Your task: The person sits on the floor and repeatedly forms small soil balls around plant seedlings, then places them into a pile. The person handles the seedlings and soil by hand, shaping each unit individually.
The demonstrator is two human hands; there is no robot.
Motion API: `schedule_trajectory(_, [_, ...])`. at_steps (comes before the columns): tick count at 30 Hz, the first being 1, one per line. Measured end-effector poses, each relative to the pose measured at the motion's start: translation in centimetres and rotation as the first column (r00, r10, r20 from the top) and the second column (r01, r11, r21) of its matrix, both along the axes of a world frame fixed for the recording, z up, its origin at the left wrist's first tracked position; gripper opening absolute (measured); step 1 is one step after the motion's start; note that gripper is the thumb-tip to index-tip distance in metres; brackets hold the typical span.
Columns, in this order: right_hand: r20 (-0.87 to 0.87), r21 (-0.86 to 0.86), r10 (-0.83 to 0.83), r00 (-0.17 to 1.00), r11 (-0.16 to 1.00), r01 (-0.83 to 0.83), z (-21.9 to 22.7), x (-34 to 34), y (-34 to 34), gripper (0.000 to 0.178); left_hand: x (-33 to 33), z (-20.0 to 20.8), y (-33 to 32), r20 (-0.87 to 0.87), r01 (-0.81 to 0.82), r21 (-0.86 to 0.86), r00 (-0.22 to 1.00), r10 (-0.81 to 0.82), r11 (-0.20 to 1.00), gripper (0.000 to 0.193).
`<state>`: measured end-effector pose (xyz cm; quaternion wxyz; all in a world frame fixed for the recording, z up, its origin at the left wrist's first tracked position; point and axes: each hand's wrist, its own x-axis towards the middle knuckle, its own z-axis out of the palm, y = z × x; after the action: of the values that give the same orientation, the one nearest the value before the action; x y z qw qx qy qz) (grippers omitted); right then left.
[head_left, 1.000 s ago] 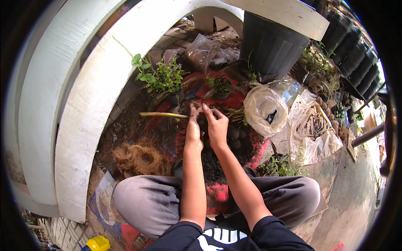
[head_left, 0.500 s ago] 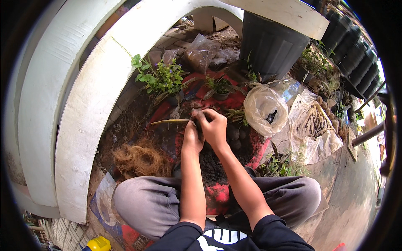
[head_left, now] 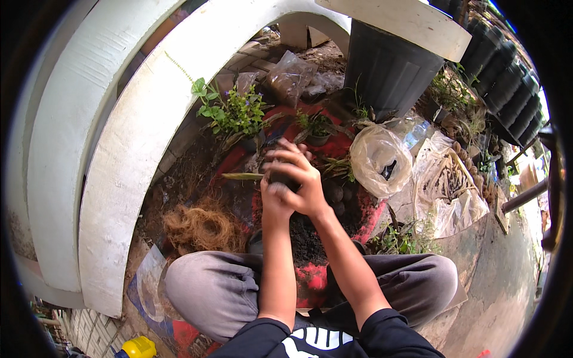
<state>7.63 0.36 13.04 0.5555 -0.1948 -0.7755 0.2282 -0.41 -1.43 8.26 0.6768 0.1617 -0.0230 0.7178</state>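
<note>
Keeping pressure even would serve best here. Loose brown fibre [head_left: 204, 229] lies left of centre; beside it, a yellowish-green strip [head_left: 240, 176], best left unbent, juts from the hands. Mid-frame, the left hand [head_left: 274, 199] cups a dark clump [head_left: 279, 178]; the right hand [head_left: 306, 186], fingers blurred, curls over it and should press gently. Dark balls [head_left: 339, 208] sit just rightward.

- Left side: tall white panels [head_left: 137, 155], surface scuffed; edges bowed in this wide view, true straightness not determinable.
- Upper right: 1 pale slab [head_left: 412, 27] over 1 black tapered container [head_left: 388, 71].
- Floor, right: grey-brown concrete [head_left: 477, 286], stained.
- Lower left: pale brick-patterned surface [head_left: 95, 328].
- Light: daylight, brightest on the panels and along the right edge.
</note>
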Motion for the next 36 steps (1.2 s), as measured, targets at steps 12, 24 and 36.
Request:
schedule_trajectory(12, [-0.264, -0.571, -0.107, 0.959, 0.819, -0.066, -2.5, -0.1, 0.8, 0.037, 1.4, -0.1, 1.1, -0.215, -0.277, -0.537, 0.958, 0.188, 0.797, 0.059])
schedule_trajectory(24, [-0.373, -0.345, -0.086, 0.924, 0.937, -0.052, -2.0, -0.3, 0.1, 0.041, -2.4, 3.6, -1.4, -0.383, -0.047, -0.428, 0.914, -0.134, 0.902, 0.097])
schedule_trajectory(36, [-0.119, -0.184, -0.218, 0.969, 0.964, 0.195, -1.7, 0.1, -0.3, 0.035, 0.4, 3.3, -0.9, -0.45, -0.352, -0.455, 0.883, 0.13, 0.818, 0.08])
